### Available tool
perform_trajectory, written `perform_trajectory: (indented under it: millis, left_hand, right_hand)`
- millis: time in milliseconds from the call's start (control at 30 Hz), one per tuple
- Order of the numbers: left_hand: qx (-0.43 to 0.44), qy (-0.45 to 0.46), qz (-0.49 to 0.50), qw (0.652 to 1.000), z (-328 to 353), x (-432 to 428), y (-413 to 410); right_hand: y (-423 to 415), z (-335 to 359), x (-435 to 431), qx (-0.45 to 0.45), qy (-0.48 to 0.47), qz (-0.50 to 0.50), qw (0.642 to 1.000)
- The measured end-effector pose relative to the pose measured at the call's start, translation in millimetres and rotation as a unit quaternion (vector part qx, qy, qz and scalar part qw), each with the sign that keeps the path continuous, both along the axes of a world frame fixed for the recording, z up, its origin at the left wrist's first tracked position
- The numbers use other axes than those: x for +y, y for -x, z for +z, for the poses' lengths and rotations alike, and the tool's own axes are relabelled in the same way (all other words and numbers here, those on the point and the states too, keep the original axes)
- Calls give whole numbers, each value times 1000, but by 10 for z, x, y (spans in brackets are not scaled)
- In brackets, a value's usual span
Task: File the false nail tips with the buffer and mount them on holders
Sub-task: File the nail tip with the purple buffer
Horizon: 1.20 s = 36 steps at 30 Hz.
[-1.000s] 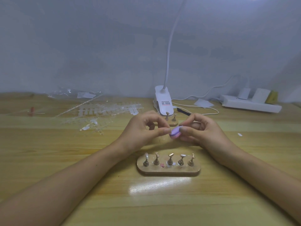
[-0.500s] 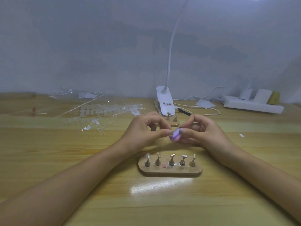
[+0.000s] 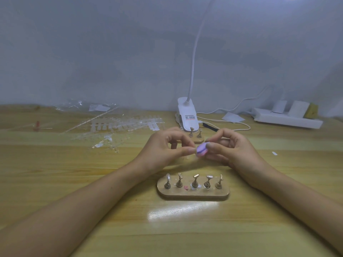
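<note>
- Head view: purple buffer (image 3: 202, 149) pinched between thumb and fingertips of right hand (image 3: 234, 151), held up off wooden table (image 3: 74, 173).
- Left hand (image 3: 163, 149) curled, thumb and forefinger pressed together at buffer's left edge (cannot tell whether a nail tip sits between them).
- Near holder stand (image 3: 193, 194) just nearer than both hands, five holders upright, some topped with pale tips.
- Second stand (image 3: 197, 140) just beyond hands, partly hidden by them.
- Lamp clip (image 3: 187, 115) farther back, printed label too small to read.
- Clear nail-tip strips (image 3: 120, 127) far left; power strip (image 3: 287, 120) far right.
</note>
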State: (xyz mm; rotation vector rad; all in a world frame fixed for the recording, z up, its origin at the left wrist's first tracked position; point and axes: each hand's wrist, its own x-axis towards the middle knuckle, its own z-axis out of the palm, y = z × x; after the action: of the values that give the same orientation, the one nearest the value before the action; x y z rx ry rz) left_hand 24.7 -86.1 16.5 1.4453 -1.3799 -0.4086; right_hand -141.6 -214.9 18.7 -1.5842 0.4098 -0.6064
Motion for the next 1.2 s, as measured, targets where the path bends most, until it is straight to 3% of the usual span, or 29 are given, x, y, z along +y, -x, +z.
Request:
perform_trajectory:
  millis: [100, 233, 567, 733, 833, 967, 1100, 1200]
  left_hand:
    - [-9, -1, 1, 1000, 0, -2, 5]
    - [0, -1, -1, 1000, 7, 0, 9]
    - [-1, 7, 5, 1000, 17, 0, 8]
    - [-4, 9, 5, 1000, 8, -1, 9]
    - [-16, 9, 4, 1000, 2, -2, 5]
    - [-14, 10, 5, 1000, -3, -7, -1]
    - [-30, 10, -3, 1000, -5, -8, -4]
    - [-25, 13, 0, 1000, -11, -10, -11]
  right_hand:
    - [4, -1, 32, 38, 31, 64, 997]
    - [-2, 2, -4, -11, -15, -16, 1000]
    - [12, 6, 20, 44, 39, 71, 996]
    - [0, 17, 14, -4, -10, 1, 1000]
    - [-9, 14, 33, 36, 24, 63, 997]
    - [-10, 16, 13, 0, -4, 12, 1000]
    - [-20, 6, 29, 32, 23, 51, 998]
    - [-14, 12, 11, 3, -4, 2, 1000]
